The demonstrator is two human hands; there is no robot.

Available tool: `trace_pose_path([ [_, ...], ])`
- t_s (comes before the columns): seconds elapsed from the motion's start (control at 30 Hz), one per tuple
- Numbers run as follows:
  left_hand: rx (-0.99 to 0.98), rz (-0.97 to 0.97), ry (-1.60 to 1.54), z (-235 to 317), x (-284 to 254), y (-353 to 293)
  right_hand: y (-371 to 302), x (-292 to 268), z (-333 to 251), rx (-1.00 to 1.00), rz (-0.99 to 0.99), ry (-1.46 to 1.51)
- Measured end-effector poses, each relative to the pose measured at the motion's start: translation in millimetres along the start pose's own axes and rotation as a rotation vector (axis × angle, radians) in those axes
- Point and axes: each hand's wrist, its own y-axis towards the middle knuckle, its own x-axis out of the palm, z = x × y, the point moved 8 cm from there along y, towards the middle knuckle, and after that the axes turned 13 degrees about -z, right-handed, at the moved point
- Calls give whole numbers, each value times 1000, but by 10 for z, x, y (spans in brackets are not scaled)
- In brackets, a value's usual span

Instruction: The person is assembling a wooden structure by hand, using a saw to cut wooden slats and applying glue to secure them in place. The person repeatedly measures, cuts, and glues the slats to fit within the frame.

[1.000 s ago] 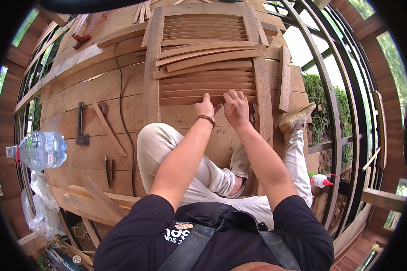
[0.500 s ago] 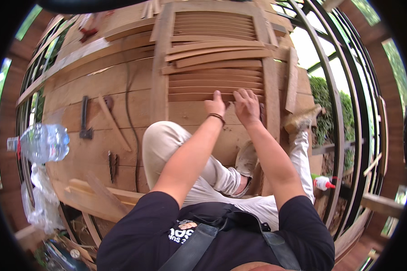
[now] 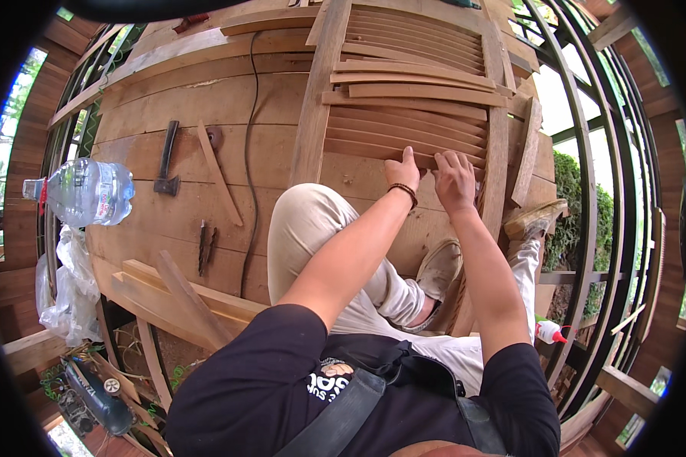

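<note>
A wooden louvre frame (image 3: 310,137) lies on the boards, with thin slats set across between its two side rails. At the near edge of the slat row, my left hand (image 3: 405,172) grips the lowest wooden slat (image 3: 366,148), thumb up against its face and the other fingers mostly hidden. My right hand (image 3: 456,183) is closed on the same slat near the right rail, fingertips bent over its upper edge. Several loose slats (image 3: 419,91) are laid across the frame farther up. The slat's right end is partly covered by my right hand.
To the left lie a hatchet (image 3: 168,158), a thin wood strip (image 3: 219,175), drill bits (image 3: 206,248) and a dark cable (image 3: 250,160). A large water bottle (image 3: 88,192) stands at far left. A white glue bottle with a red tip (image 3: 549,331) is by my leg at right.
The whole view has swung, so the frame and tools appear farther right. Both hands stay at the lowest slat, with little visible change in their grip.
</note>
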Motion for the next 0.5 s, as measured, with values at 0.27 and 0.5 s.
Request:
trace_pose_path([
  [0.27, 65, 21, -174, -76, 94, 15, 16, -75, 39, -17, -4, -50],
  [0.5, 23, 74, -149, 80, 66, -102, 43, -25, -56, -60, 60, -43],
])
